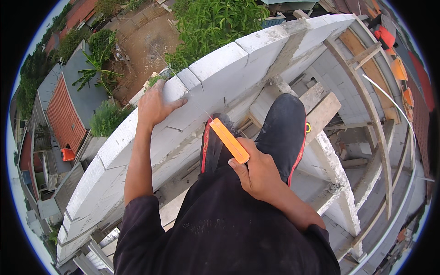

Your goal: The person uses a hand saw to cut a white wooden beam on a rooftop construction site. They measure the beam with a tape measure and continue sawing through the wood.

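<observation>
Far below, rooftops are seen: 1 tiled red roof (63, 114) and 1 grey roof (87, 78) beside it, with bare brown ground (146, 41) and green bushes (215, 20) further up the picture. Across the middle, a wall of pale grey blocks (215, 73) is laid in a curve bent by the lens; about 5 blocks can be counted along its top course, though the joints toward the lower left are too blurred to be sure.

2 hands are seen. The left hand (156, 104) is laid flat on the wall top, its fingers (176, 104) spread wide over 1 block and its palm at the outer edge; nothing is clasped in it. The right hand (259, 172) is closed around the lower end of 1 orange tool (230, 141), a flat, straight-edged bar, with the thumb pressed along its side. The tool is held slanting up and to the left, in front of the 2 black shoes with red trim (282, 133), just inside the wall.

Under the shoes, 1 wooden plank (323, 114) and further grey blockwork are seen. At the right, 1 curved timber frame (366, 110) and 1 thin white pipe (398, 110) are set beside it.
</observation>
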Demonstrator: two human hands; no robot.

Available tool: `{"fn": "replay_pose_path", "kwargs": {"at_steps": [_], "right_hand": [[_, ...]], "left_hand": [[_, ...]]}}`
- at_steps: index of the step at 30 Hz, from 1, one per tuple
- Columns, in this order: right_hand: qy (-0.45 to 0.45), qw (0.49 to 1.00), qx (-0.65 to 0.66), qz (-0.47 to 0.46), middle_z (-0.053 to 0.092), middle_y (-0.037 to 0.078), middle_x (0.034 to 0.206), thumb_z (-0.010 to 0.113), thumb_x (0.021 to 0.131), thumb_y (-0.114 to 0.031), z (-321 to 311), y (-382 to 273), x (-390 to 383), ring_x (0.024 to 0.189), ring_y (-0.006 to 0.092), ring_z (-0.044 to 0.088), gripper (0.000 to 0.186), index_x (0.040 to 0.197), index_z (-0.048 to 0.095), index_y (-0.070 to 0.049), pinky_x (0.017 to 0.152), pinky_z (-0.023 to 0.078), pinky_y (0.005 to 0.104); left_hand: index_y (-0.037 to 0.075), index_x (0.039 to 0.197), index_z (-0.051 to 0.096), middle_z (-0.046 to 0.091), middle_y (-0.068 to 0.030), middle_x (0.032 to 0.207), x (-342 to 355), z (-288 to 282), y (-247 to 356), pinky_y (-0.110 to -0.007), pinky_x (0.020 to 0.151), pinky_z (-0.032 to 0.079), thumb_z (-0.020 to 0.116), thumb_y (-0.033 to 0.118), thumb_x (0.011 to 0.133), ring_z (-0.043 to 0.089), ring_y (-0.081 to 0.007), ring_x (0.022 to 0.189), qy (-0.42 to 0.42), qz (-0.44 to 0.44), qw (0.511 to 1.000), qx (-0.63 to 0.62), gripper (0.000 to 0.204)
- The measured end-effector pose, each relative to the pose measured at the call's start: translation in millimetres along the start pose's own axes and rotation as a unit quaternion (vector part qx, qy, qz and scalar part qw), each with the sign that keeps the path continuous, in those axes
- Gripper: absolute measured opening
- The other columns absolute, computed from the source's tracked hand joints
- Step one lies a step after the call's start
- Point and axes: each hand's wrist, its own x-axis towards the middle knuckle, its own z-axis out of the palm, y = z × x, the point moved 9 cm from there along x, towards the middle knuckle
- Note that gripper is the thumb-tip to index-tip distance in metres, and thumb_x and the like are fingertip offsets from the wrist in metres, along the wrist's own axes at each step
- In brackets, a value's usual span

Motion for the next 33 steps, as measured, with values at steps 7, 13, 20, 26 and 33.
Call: {"fn": "replay_pose_path", "kwargs": {"at_steps": [7, 13, 20, 26, 33], "right_hand": [[-0.006, 1.000, 0.009, 0.022, 0.070, 0.022, 0.103, 0.065, 0.105, -0.022, -8.7, 7.7, -18.2, 0.079, 0.0435, 0.071, 0.041, 0.135, 0.050, 0.001, 0.072, 0.057, 0.0473], [-0.014, 0.999, 0.019, 0.040, 0.070, 0.019, 0.100, 0.065, 0.105, -0.023, 2.1, 13.4, -6.4, 0.079, 0.0410, 0.073, 0.043, 0.136, 0.052, 0.004, 0.074, 0.058, 0.0447], [-0.001, 0.999, 0.020, 0.030, 0.069, 0.020, 0.096, 0.065, 0.105, -0.022, -9.1, 13.9, -21.8, 0.076, 0.0429, 0.070, 0.040, 0.134, 0.052, 0.003, 0.069, 0.056, 0.0456], [-0.017, 0.999, 0.028, 0.032, 0.067, 0.023, 0.110, 0.064, 0.106, -0.025, 4.3, 21.3, -16.9, 0.081, 0.0427, 0.072, 0.042, 0.137, 0.051, 0.000, 0.073, 0.058, 0.0457], [-0.006, 1.000, 0.021, 0.016, 0.068, 0.022, 0.108, 0.063, 0.106, -0.023, 4.4, 24.9, -15.3, 0.082, 0.0419, 0.072, 0.042, 0.139, 0.051, 0.001, 0.072, 0.058, 0.0444]], "left_hand": [[-0.001, 0.138, 0.062, 0.073, -0.0252, 0.119, 2.0, 4.5, -2.9, -0.050, 0.099, 0.054, 0.084, 0.069, 0.071, 0.068, -0.0391, 0.116, -0.010, -0.008, 1.000, -0.004, 0.098], [-0.003, 0.140, 0.061, 0.073, -0.0243, 0.122, 1.3, 5.8, -9.2, -0.049, 0.102, 0.053, 0.083, 0.069, 0.071, 0.068, -0.0381, 0.116, -0.031, -0.018, 0.999, 0.002, 0.101], [-0.002, 0.138, 0.063, 0.073, -0.0254, 0.121, 4.0, 4.0, 1.1, -0.050, 0.101, 0.053, 0.084, 0.068, 0.071, 0.068, -0.0391, 0.117, -0.009, -0.008, 1.000, 0.003, 0.099], [-0.003, 0.138, 0.062, 0.073, -0.0255, 0.120, -0.6, 8.1, -7.7, -0.049, 0.102, 0.053, 0.084, 0.066, 0.070, 0.068, -0.0392, 0.118, -0.006, -0.012, 1.000, -0.004, 0.099], [-0.002, 0.137, 0.063, 0.073, -0.0261, 0.122, 1.0, 2.3, -6.5, -0.049, 0.102, 0.053, 0.084, 0.065, 0.070, 0.068, -0.0392, 0.118, -0.020, -0.025, 0.999, -0.010, 0.098]]}}
